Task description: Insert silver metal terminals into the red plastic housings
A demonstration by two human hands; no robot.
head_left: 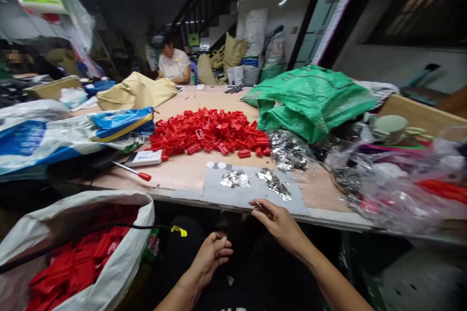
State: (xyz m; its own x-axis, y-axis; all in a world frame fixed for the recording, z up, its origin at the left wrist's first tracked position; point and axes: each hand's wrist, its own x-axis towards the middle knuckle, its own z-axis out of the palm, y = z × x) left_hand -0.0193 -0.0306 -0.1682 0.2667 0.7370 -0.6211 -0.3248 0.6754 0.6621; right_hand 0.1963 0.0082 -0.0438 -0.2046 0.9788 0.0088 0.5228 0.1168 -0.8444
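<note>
Silver pieces (235, 179) heaped by the desk's (184, 171) near edge.
Could be spilled if brushed by right hand (280, 223); both grips half-curled, left hand's (210, 256) too, anything clamped can't be told.

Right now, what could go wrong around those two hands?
The right hand is close to the loose silvery pieces, so a careless sweep might scatter them off the table. The black cord runs across the open white sack of red parts and could snag the left hand. The red-handled tool lies near the table's front edge and might get knocked off.
</note>
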